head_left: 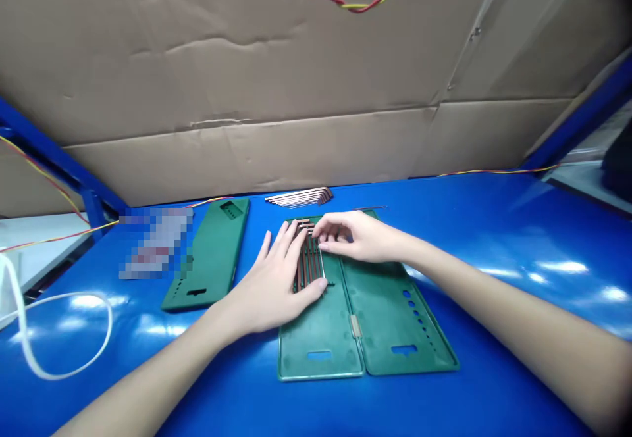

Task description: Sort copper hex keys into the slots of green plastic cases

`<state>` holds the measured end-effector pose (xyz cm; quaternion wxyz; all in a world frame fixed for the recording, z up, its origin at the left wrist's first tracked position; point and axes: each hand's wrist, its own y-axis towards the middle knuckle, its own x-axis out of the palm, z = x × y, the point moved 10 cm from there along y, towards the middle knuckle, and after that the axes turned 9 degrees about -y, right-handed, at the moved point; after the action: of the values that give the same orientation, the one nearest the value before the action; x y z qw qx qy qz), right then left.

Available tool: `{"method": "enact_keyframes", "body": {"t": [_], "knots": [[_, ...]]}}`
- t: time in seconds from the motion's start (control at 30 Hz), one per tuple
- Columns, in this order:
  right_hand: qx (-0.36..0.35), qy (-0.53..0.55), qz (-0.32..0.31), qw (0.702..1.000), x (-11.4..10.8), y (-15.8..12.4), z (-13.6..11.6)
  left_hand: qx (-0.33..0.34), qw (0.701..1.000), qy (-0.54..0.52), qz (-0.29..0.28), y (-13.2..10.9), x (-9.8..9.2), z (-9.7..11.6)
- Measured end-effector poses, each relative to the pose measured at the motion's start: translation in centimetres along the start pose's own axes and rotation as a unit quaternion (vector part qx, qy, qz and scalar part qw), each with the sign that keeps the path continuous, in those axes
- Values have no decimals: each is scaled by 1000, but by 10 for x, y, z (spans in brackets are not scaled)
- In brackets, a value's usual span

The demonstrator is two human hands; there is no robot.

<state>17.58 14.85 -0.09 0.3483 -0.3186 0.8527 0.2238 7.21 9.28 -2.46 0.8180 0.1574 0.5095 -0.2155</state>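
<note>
A green plastic case (320, 355) lies unfolded on the blue table, its two halves joined by a hinge. Several copper-coloured hex keys (309, 266) sit side by side in the holder of its left half. My left hand (279, 279) rests over them with fingers spread, its thumb beside the outermost key. Just right of it, my right hand (358, 236) is closed, thumb and fingertips pinching the upper end of a thin hex key (323, 264) at the row's right side. The fingers partly hide the keys' bent ends.
A row of loose hex keys (301, 197) lies behind the case, with one thin key (375, 208) to the right. A closed green case (212, 259) and a blurred-out packet (160, 243) are at left. A white cable (106, 338) loops at the left edge. Cardboard (296, 95) stands behind.
</note>
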Motion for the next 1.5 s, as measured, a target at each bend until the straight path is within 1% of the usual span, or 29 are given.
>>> {"method": "enact_keyframes", "body": {"t": [0.2, 0.27, 0.47, 0.7, 0.83, 0.97, 1.1, 1.33, 1.5], "knots": [[-14, -85, 47, 995, -12, -1, 1, -2, 1000, -1, -1, 0, 1, -1], [-19, -105, 53, 993, -13, -1, 0, -2, 1000, -1, 0, 0, 1, -1], [-15, -99, 70, 992, -16, -1, 0, -5, 1000, 7, -4, 0, 1, -2], [-34, -136, 41, 989, -13, -1, 0, -2, 1000, 10, -4, -1, 2, -1], [-43, -154, 38, 986, -12, -2, -3, -6, 1000, 10, -7, -1, 1, -1], [-76, -173, 39, 981, -10, -4, -9, -1, 1000, 10, 0, 0, 1, 0], [-105, -185, 24, 977, -8, -5, -12, -5, 1000, 8, 9, 0, 2, -2], [-109, -209, -3, 972, -7, -6, -14, -22, 1000, 0, 21, 3, 4, -4], [-106, -265, -29, 958, -2, -9, -21, -44, 999, -6, 21, 5, 6, -8]]}}
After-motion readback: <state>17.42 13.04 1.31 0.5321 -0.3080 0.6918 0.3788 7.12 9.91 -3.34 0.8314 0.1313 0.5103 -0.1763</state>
